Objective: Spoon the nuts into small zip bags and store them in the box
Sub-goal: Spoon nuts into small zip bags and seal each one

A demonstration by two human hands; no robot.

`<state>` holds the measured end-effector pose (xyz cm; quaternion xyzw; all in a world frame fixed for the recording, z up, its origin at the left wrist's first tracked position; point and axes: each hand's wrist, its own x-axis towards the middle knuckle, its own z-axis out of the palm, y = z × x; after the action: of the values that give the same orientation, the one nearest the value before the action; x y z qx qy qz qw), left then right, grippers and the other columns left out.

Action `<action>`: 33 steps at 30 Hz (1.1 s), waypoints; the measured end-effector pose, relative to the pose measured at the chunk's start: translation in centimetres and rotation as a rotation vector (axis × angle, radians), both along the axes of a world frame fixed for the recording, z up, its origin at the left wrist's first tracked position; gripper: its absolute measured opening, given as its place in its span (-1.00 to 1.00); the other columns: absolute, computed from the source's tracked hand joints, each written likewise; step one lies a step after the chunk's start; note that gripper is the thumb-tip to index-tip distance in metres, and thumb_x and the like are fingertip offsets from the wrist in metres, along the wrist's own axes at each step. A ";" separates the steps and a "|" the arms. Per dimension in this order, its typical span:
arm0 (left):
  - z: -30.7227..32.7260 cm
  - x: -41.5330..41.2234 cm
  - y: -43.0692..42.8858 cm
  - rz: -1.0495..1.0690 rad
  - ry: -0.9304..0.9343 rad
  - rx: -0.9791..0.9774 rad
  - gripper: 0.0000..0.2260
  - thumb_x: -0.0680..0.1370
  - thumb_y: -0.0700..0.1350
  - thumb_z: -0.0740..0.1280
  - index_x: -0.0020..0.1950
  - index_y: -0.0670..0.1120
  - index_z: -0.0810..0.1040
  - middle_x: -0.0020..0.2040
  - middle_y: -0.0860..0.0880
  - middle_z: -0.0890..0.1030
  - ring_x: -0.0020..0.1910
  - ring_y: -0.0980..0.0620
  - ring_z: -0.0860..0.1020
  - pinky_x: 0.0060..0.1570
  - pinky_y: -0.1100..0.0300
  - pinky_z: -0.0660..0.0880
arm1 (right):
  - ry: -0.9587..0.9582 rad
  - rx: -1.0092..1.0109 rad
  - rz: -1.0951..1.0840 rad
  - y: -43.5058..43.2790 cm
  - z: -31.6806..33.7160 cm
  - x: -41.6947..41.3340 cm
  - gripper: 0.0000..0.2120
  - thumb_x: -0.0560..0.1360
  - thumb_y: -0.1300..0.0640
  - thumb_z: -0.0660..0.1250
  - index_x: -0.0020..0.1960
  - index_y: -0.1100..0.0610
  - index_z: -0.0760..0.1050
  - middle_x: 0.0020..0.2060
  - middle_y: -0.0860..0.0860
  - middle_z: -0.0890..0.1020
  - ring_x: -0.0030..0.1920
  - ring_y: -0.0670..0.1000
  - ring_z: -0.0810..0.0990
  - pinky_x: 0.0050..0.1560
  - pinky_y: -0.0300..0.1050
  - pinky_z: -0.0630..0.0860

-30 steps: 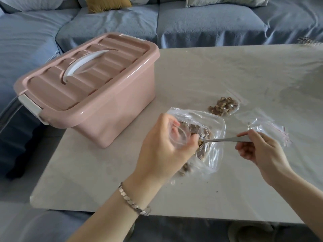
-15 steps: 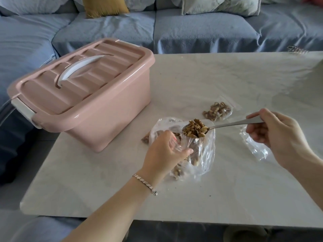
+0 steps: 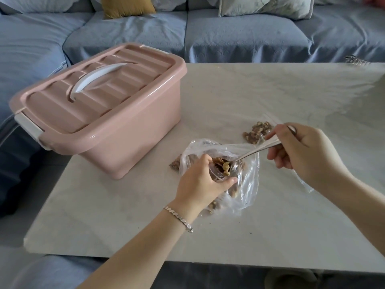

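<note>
one spoon (image 3: 251, 152) of nuts (image 3: 224, 166), left hand (image 3: 199, 181) holding small bag (image 3: 218, 176)

Pink box (image 3: 116, 130) with white handle (image 3: 98, 79), pale marbled table (image 3: 270, 94), blue sofa (image 3: 229, 32), mustard cushion (image 3: 127, 6)

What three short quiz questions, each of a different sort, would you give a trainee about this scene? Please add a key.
1. True or false: the pink box on the table stands with its lid off.
2. What does the right hand hold? A. a cushion; B. the spoon; C. the white handle of the box.
3. Fill in the gap: the bowl of the spoon, loaded with nuts, is at the mouth of the small bag that the ____ hand holds open.

Key: 1 false, the lid is on. 2 B. 3 left; the left hand grips the bag.
</note>
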<state>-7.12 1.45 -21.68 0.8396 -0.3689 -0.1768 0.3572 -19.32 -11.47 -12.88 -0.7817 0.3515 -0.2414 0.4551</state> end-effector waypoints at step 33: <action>-1.4 -0.7 4.1 0.084 0.097 0.100 -0.59 0.36 0.28 0.37 -0.10 -0.03 0.42 -0.18 0.08 0.58 -0.23 0.15 0.53 -0.32 0.28 0.41 | -0.166 -0.163 0.076 1.8 -9.8 -5.1 -0.81 0.53 -0.23 0.05 0.02 -0.38 0.43 -0.14 -0.19 0.61 -0.20 -0.12 0.63 -0.11 -0.31 0.54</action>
<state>-7.79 5.58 -23.05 0.8616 -0.3062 -0.2206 0.3394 -24.42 -9.70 -22.63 -0.8062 0.2618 -0.3155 0.4265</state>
